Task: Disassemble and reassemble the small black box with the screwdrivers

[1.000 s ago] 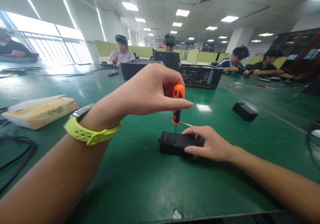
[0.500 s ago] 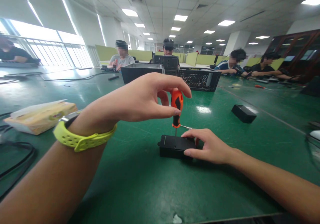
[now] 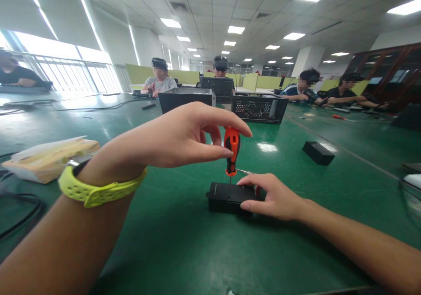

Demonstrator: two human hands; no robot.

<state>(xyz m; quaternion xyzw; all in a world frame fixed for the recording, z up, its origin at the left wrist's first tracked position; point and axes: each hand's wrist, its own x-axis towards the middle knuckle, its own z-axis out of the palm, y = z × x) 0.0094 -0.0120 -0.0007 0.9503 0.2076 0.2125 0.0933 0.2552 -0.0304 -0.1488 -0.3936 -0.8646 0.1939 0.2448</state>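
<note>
An orange-and-black screwdriver (image 3: 232,150) stands upright, its thin shaft pointing down at a black rectangular box (image 3: 226,194) on the green table. Around its handle, my left hand (image 3: 190,135) has thumb and fingers closed, with the index finger stretched over the top. A yellow-green watch band circles that wrist. My right hand (image 3: 272,196) grips the right end of the box between thumb and fingers. Behind the box lies a thin metal rod (image 3: 243,171), partly hidden by the screwdriver and hand. Exactly where the screwdriver's tip meets the box is hard to make out.
Another black box (image 3: 318,153) lies to the right. A plastic-wrapped yellow pack (image 3: 49,157) and dark cables (image 3: 23,216) are on the left. Open computer cases (image 3: 259,108) stand farther back. A second screwdriver (image 3: 342,118) lies far right. Several people sit around the table.
My left fingers have shifted slightly around the handle, whose visible face has turned. The whole view has tilted a little; the black box stays under my right hand.
</note>
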